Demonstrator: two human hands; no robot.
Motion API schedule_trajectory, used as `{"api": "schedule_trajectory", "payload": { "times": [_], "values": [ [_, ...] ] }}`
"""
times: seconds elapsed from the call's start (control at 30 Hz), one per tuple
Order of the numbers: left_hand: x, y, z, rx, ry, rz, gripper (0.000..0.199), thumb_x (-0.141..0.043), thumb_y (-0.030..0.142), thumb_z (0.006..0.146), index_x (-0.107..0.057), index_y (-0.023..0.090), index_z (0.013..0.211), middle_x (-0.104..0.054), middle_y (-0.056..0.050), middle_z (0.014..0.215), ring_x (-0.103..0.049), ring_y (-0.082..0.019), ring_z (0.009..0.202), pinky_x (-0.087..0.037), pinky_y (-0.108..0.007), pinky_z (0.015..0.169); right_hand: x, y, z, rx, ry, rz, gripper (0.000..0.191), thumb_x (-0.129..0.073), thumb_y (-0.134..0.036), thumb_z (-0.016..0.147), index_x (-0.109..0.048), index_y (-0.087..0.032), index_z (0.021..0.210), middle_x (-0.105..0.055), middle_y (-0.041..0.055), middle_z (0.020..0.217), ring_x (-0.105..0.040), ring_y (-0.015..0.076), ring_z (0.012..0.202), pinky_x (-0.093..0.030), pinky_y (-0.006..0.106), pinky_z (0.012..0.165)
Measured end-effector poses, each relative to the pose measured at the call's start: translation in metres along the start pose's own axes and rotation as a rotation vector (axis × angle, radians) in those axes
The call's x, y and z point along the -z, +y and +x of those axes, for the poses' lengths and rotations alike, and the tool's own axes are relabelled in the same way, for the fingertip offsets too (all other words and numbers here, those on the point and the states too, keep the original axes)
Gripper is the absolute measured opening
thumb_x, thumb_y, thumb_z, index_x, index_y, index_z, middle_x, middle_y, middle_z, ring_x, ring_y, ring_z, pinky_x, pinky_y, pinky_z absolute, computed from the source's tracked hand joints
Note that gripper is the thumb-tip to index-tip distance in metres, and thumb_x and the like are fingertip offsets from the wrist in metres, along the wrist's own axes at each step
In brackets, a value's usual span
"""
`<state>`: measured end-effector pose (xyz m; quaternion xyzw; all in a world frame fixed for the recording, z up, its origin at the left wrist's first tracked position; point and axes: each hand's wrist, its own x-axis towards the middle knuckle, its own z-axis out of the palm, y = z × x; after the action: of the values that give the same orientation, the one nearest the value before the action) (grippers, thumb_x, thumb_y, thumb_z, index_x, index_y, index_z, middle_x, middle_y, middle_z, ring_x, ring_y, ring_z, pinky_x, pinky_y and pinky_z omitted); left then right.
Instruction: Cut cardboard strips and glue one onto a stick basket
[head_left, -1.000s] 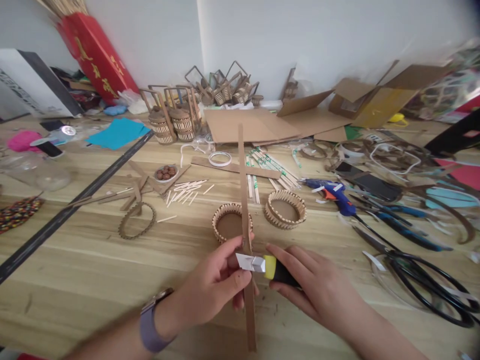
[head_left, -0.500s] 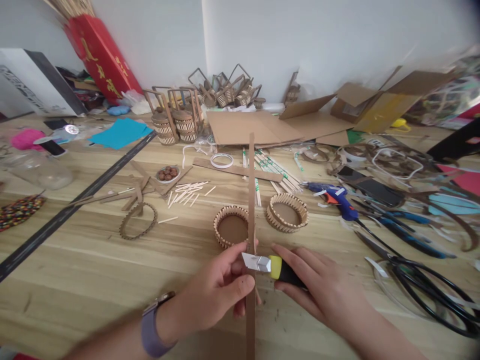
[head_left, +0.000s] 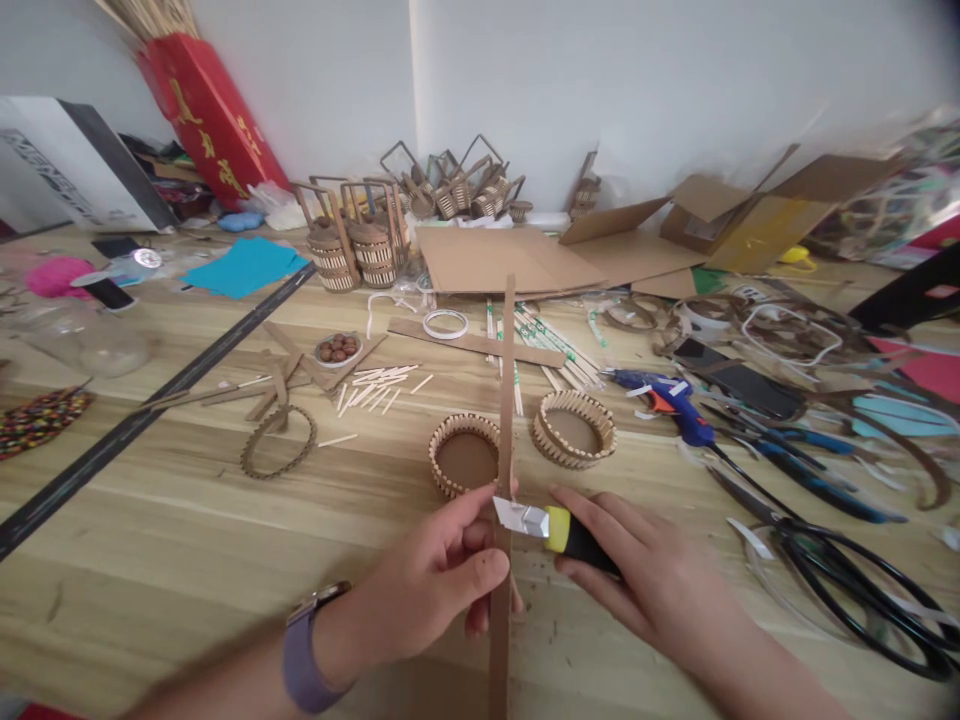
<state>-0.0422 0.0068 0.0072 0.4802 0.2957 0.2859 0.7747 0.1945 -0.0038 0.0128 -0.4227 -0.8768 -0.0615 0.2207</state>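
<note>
A long, narrow cardboard strip (head_left: 507, 400) stands out in front of me, pinched between the thumb and fingers of my left hand (head_left: 442, 570). My right hand (head_left: 637, 560) grips a utility knife (head_left: 559, 530) with a black and yellow handle. Its silver blade points left and lies across the strip, just above my left thumb; whether it touches the cardboard I cannot tell. Beyond my hands are two small round baskets of sticks, the left basket (head_left: 463, 455) partly behind the strip and the right basket (head_left: 574, 430) beside it.
Right of my hands lie black scissors (head_left: 847, 570), pliers (head_left: 825, 480), a blue glue gun (head_left: 667, 395) and a phone (head_left: 739, 378). Short sticks (head_left: 379, 385), a bowl of brown beads (head_left: 337, 349) and a notched ring (head_left: 279, 442) are at left. Cardboard sheets (head_left: 510, 258) and finished baskets (head_left: 330, 255) stand behind.
My right hand and the knife have shifted slightly right, the blade tip drawing back across the strip. The strip's far end leans a little more to the right; my left hand keeps its hold.
</note>
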Motion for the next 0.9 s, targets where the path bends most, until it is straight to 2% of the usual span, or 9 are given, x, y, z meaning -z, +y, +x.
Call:
{"api": "schedule_trajectory", "payload": {
  "times": [0.13,0.4,0.67,0.8,0.9],
  "values": [
    [0.000,-0.001,0.000,0.007,-0.012,0.011,0.064,-0.065,0.050,0.088,-0.045,0.026,0.144,-0.061,-0.004,0.090,-0.062,-0.013,0.074,-0.043,-0.015,0.049,-0.002,-0.005,0.000,0.001,-0.011,0.011,0.040,-0.031,-0.043,0.103,-0.051,-0.016,0.125,-0.070,0.0066,0.083,-0.069,0.0182,0.067,-0.054,0.027,0.056],
    [0.001,0.004,-0.001,0.000,-0.061,0.005,0.060,-0.063,0.049,0.089,-0.050,0.022,0.140,-0.063,-0.005,0.086,-0.060,-0.014,0.071,-0.043,-0.015,0.049,-0.004,0.014,-0.007,-0.058,-0.004,0.011,0.038,-0.037,-0.041,0.102,-0.052,-0.016,0.127,-0.068,0.0059,0.083,-0.069,0.0192,0.069,-0.053,0.027,0.057],
    [0.002,-0.002,-0.001,0.018,-0.077,0.050,0.052,-0.062,0.047,0.091,-0.052,0.023,0.137,-0.062,-0.005,0.092,-0.063,-0.013,0.075,-0.043,-0.014,0.050,0.000,-0.005,0.001,-0.021,-0.015,0.068,0.038,-0.036,-0.042,0.102,-0.050,-0.016,0.126,-0.071,0.0076,0.087,-0.070,0.0185,0.071,-0.055,0.027,0.059],
    [0.003,-0.001,-0.001,0.025,-0.095,0.019,0.059,-0.063,0.049,0.090,-0.049,0.022,0.141,-0.062,-0.003,0.083,-0.060,-0.011,0.068,-0.043,-0.014,0.049,-0.001,0.006,-0.003,-0.048,-0.032,0.059,0.036,-0.041,-0.040,0.100,-0.053,-0.017,0.125,-0.071,0.0069,0.084,-0.070,0.0192,0.068,-0.054,0.028,0.056],
    [0.001,0.002,-0.003,0.022,-0.123,-0.039,0.066,-0.065,0.053,0.088,-0.046,0.022,0.143,-0.062,-0.001,0.076,-0.053,-0.008,0.058,-0.040,-0.015,0.047,-0.002,0.018,-0.006,-0.103,0.000,0.036,0.036,-0.042,-0.039,0.100,-0.055,-0.017,0.126,-0.071,0.0065,0.083,-0.070,0.0196,0.069,-0.054,0.027,0.056]
  ]
}}
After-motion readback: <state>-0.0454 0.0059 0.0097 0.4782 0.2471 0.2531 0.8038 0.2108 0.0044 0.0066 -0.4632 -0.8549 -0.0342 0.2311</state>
